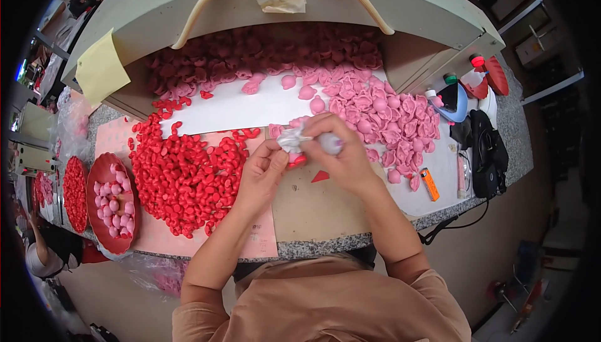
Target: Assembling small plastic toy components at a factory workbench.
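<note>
Over the tabletop point(325, 247): left hand point(261, 168) pinching a red-and-pink piece point(297, 162) at its fingertips; right hand point(341, 157), just beside, wrapped around whitish bottle point(330, 144).

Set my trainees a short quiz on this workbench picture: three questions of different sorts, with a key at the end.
1. True or false: the orange lighter lies to the right of the person's right hand.

2. Which colour is the big pile to the left of the left hand?
A) blue
B) red
C) green

3. Fill in the colour: of the dishes at the far left, the dish nearer the hands holds ____ pieces.

Key: 1 true; 2 B; 3 pink.
</note>
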Action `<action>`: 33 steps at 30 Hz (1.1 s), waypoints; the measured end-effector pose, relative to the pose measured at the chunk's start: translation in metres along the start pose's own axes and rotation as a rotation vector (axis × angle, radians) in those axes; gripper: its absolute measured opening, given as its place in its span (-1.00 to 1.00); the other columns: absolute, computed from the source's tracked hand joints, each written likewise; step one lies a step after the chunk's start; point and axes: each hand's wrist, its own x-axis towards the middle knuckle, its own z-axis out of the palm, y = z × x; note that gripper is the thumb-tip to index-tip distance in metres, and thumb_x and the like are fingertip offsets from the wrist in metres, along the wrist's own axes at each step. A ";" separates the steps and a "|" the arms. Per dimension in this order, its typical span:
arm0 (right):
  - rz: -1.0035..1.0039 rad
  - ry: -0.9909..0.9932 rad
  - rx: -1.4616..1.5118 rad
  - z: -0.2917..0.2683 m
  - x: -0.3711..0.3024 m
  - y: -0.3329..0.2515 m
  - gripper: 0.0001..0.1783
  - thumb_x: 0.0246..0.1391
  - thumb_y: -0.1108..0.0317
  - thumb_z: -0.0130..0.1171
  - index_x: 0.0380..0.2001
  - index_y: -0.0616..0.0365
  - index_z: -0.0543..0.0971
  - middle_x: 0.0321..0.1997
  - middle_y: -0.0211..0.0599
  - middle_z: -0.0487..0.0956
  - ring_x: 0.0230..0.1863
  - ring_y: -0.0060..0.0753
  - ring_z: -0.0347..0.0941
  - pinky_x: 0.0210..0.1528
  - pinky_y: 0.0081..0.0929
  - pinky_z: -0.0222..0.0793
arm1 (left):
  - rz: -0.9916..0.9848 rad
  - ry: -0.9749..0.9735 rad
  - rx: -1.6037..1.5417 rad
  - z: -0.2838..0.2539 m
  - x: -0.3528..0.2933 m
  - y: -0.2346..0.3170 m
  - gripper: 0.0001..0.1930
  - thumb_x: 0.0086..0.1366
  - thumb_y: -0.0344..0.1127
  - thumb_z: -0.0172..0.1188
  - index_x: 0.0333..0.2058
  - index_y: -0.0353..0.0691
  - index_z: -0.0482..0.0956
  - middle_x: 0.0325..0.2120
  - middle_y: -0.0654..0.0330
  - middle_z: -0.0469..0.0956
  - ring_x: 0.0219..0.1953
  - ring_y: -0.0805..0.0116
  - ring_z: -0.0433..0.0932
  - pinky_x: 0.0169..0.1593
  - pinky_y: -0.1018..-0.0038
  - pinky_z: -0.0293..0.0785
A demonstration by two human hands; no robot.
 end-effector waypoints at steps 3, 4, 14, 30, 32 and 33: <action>-0.143 -0.179 -0.289 0.001 0.001 0.003 -0.84 -0.05 0.58 0.14 -0.36 0.20 0.40 -0.32 -0.27 0.44 -0.28 -0.39 0.39 -0.19 -0.52 0.31 | -0.017 0.016 -0.008 0.002 -0.003 -0.001 -0.75 0.33 -0.30 -0.03 -0.08 -0.30 0.37 -0.12 0.19 0.45 -0.11 0.41 0.46 0.03 0.32 0.41; -0.142 -0.177 -0.286 0.000 0.001 0.003 -0.84 -0.05 0.58 0.14 -0.36 0.20 0.40 -0.32 -0.27 0.44 -0.28 -0.39 0.39 -0.19 -0.52 0.31 | -0.018 -0.013 -0.076 0.003 -0.002 0.001 -0.74 0.33 -0.30 -0.03 -0.08 -0.30 0.37 -0.12 0.18 0.46 -0.11 0.40 0.46 0.02 0.32 0.42; -0.108 -0.042 -0.186 -0.014 0.003 0.004 -0.85 -0.03 0.55 0.15 -0.36 0.20 0.40 -0.32 -0.28 0.45 -0.29 -0.40 0.38 -0.20 -0.50 0.31 | 0.016 -0.082 -0.097 -0.001 -0.001 0.013 -0.67 0.34 -0.24 -0.06 -0.01 -0.31 0.36 -0.16 0.15 0.48 -0.14 0.35 0.48 -0.02 0.33 0.45; -0.066 -0.115 -0.222 -0.019 0.002 0.002 -0.84 -0.03 0.55 0.15 -0.35 0.22 0.40 -0.33 -0.25 0.45 -0.28 -0.42 0.39 -0.20 -0.51 0.30 | -0.057 -0.074 -0.042 0.002 0.000 0.012 -0.67 0.34 -0.22 -0.06 -0.02 -0.31 0.38 -0.20 0.13 0.49 -0.15 0.34 0.49 -0.03 0.31 0.46; -0.105 -0.139 -0.219 -0.015 0.000 0.002 -0.83 -0.03 0.55 0.15 -0.34 0.21 0.41 -0.33 -0.27 0.45 -0.29 -0.44 0.40 -0.21 -0.52 0.30 | -0.068 -0.078 -0.048 0.003 0.000 0.011 -0.66 0.34 -0.22 -0.05 -0.02 -0.31 0.37 -0.19 0.13 0.49 -0.15 0.34 0.49 -0.02 0.32 0.46; -0.086 -0.183 -0.300 -0.014 0.000 0.001 -0.84 -0.02 0.53 0.15 -0.34 0.21 0.42 -0.33 -0.29 0.46 -0.30 -0.45 0.40 -0.21 -0.52 0.31 | -0.074 -0.080 -0.052 0.004 0.000 0.011 -0.66 0.33 -0.22 -0.04 -0.01 -0.31 0.37 -0.19 0.13 0.48 -0.15 0.34 0.49 -0.02 0.33 0.46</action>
